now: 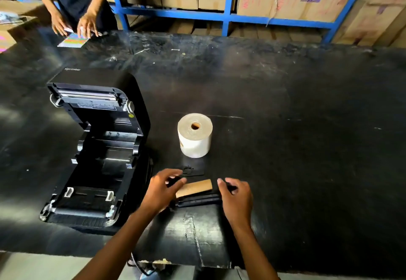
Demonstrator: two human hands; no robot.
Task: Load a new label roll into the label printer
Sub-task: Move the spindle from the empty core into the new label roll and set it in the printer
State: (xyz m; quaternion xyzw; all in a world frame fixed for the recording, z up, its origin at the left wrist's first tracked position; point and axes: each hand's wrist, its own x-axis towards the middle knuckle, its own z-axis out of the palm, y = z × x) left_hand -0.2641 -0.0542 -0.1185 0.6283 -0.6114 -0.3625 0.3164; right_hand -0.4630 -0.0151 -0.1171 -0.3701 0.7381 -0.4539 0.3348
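Both hands, left hand (163,186) and right hand (236,194), grip the spindle (198,200) ends at lower centre, its axis left-right, core (194,187) lying alongside, new roll (194,135) just above.

**Open bench to the right, crowded near edge**

The black bench (307,125) lies bare right of the label roll (194,135), giving wide passage there. The printer (96,147) stands at left with its lid raised, walling off its far side; its bay opens upward. Between printer and roll runs a bare lane. The near edge is taken by the left hand (163,188), right hand (236,197), a cardboard core (195,187) and black spindle parts (197,200).
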